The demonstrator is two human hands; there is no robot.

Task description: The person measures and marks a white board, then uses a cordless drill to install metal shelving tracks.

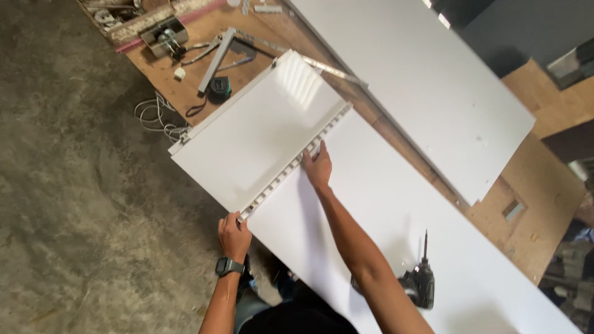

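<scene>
Partly hidden: drill (421, 281) behind right arm, panel (396, 210) cut off.

A single head-worn camera looks steeply down from above the bench (185, 86), near the white panels (396, 210), floor at left.

1. A dark drill (419, 281) lies on the long white board.
2. A black tape measure (218, 88) sits on the brown table (538, 179).
3. White cords (154, 117) lie on the grey floor (68, 185).
4. A big white sheet (421, 80) rests nearby.
</scene>
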